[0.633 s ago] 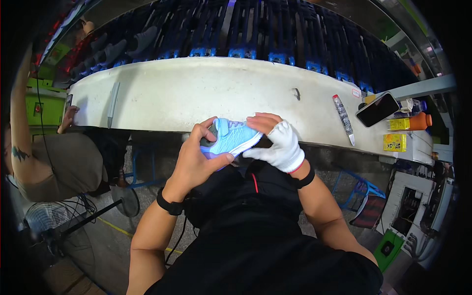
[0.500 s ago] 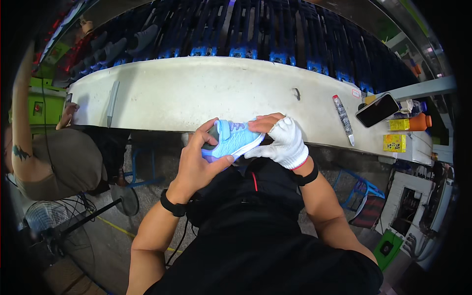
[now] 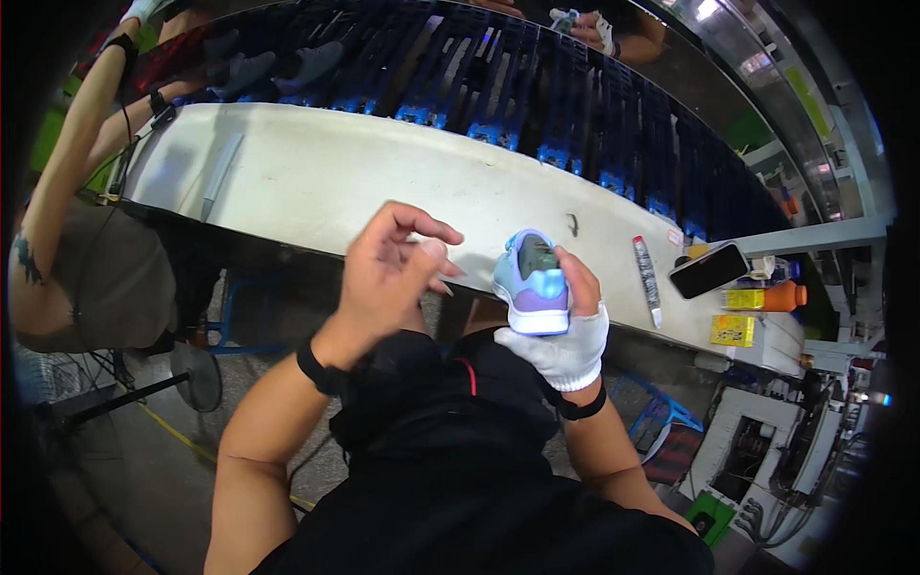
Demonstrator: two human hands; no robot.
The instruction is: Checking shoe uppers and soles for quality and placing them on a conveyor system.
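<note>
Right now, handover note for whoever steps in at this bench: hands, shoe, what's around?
Right hand, in a white glove, holds the small light-blue shoe from below, above the near edge of the white bench.
Left hand, bare, is off the shoe, beside it, fingers loosely curled, holding nothing.
On the bench to the right: a tube, a dark phone, a yellow box.
Done: shoe is lifted, in a one-hand grip.
Left: cannot tell from this view; the shoe has not been set down.
</note>
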